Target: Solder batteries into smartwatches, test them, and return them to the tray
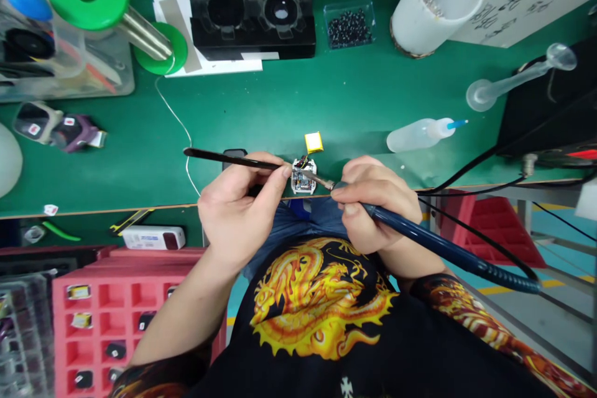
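Note:
Near the front edge of the green table lies a small circuit board in a pale frame (304, 176). A yellow-edged battery (314, 142) sits just behind it, joined by thin wires. My left hand (242, 199) is closed on black tweezers (219, 156), whose tips reach the board's left side. In my right hand (377, 205) is a soldering iron (396, 221) with a dark blue handle, its metal tip over the board. A dark object lies partly hidden behind my left hand.
A solder spool (156, 43), a black holder (249, 12) and a screw tray (349, 26) stand at the back. To the right are a squeeze bottle (415, 135) and cables (466, 168). Two watch-like devices (56, 127) lie left; a pink foam tray (112, 292) is below.

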